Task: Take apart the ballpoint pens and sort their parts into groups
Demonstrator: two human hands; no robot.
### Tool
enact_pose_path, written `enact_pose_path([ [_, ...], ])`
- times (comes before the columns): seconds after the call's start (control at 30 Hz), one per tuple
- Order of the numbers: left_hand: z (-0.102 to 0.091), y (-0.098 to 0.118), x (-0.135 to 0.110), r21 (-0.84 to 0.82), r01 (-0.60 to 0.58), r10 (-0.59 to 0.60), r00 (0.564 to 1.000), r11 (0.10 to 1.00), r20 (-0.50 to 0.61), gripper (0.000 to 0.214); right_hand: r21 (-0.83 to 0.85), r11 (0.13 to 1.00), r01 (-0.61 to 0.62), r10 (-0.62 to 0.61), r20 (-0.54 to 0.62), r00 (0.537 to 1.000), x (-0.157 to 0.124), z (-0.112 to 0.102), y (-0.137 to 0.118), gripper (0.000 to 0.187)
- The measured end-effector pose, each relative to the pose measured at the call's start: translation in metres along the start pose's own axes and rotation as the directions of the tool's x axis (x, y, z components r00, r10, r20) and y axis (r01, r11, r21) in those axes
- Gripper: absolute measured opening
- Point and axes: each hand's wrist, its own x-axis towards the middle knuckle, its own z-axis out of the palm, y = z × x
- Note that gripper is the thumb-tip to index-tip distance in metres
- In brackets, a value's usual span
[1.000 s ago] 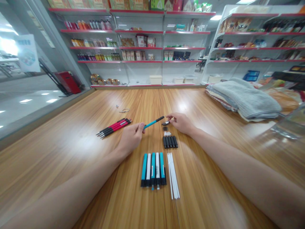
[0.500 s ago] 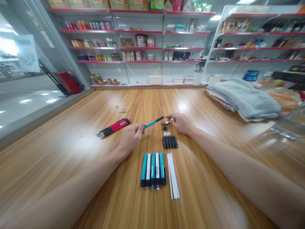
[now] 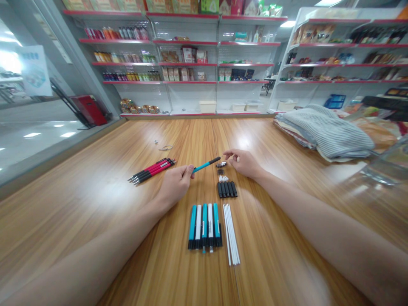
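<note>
While the left hand (image 3: 175, 185) is gripping a teal pen (image 3: 204, 166) toward its rear end, the right hand (image 3: 242, 163) is hovering just beside the pen's black tip, its fingers (image 3: 227, 154) curled, and the head view cannot settle whether they are pinching anything. The hands are apart, with the pen reaching across most of the gap between them. Just below that tip, a small dark part (image 3: 221, 164) is sitting on the desk (image 3: 79, 221), close to a cluster of tiny white pieces (image 3: 223, 179) and a row of black parts (image 3: 227, 189). Judging by how things are lying, a bundle of red pens (image 3: 152, 170) beyond the left hand is looking fully put together, while teal and white barrels (image 3: 204, 226) and white sticks (image 3: 231, 233) are lying in separate groups nearer the person, so a good deal seems left undone. Farther up the desk, a metal bit (image 3: 156, 142) and a wire loop (image 3: 166, 147) are lying near each other. Folded cloth (image 3: 328, 131) is resting at the right, and shelves (image 3: 185, 63) of packaged goods are standing behind. Print is showing on one barrel (image 3: 204, 229) and a sign (image 3: 35, 70), but neither is readable, and no brand can be made out.
</note>
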Motion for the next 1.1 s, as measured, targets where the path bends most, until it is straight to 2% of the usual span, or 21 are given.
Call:
enact_pose_path([
  [0.07, 0.0, -0.001, 0.0, 0.021, -0.036, 0.035, 0.999, 0.999, 0.014, 0.045, 0.195, 0.977, -0.082, 0.1, -0.085, 0.991, -0.002, -0.006, 0.001, 0.031],
  [0.13, -0.001, -0.001, 0.001, 0.04, -0.083, 0.082, 0.996, 0.996, 0.035, 0.042, 0.395, 0.904, -0.163, 0.238, -0.149, 0.96, -0.007, -0.012, -0.002, 0.029],
  [0.2, -0.001, -0.001, 0.001, 0.056, -0.138, 0.135, 0.989, 0.989, 0.059, 0.038, 0.503, 0.839, -0.206, 0.312, -0.135, 0.94, -0.016, -0.017, -0.009, 0.029],
  [0.23, -0.001, -0.001, 0.001, 0.062, -0.169, 0.164, 0.984, 0.984, 0.069, 0.037, 0.508, 0.835, -0.213, 0.302, -0.099, 0.948, -0.022, -0.019, -0.015, 0.031],
  [0.37, 0.0, 0.001, 0.0, 0.068, -0.31, 0.301, 0.946, 0.948, 0.12, 0.032, 0.35, 0.926, -0.144, 0.142, 0.03, 0.989, -0.047, -0.019, -0.043, 0.037],
  [0.43, 0.0, 0.002, -0.001, 0.072, -0.378, 0.366, 0.92, 0.923, 0.141, 0.031, 0.226, 0.971, -0.082, 0.061, 0.097, 0.993, -0.054, -0.016, -0.053, 0.034],
  [0.5, 0.001, 0.004, -0.002, 0.093, -0.427, 0.411, 0.898, 0.899, 0.155, 0.031, 0.122, 0.992, -0.016, 0.002, 0.117, 0.993, -0.056, -0.011, -0.059, 0.029],
  [0.67, 0.002, 0.006, -0.002, 0.07, -0.464, 0.453, 0.882, 0.883, 0.131, 0.023, -0.027, 0.996, 0.087, -0.086, 0.058, 0.995, -0.049, -0.002, -0.062, 0.028],
  [0.83, 0.002, 0.008, -0.002, 0.052, -0.46, 0.456, 0.887, 0.886, 0.076, 0.019, -0.077, 0.993, 0.084, -0.086, -0.017, 0.996, -0.047, -0.003, -0.06, 0.027],
  [1.1, 0.001, 0.009, -0.004, 0.078, -0.443, 0.43, 0.892, 0.893, 0.135, 0.025, -0.091, 0.981, 0.172, -0.18, -0.086, 0.98, -0.048, -0.003, -0.064, 0.022],
])
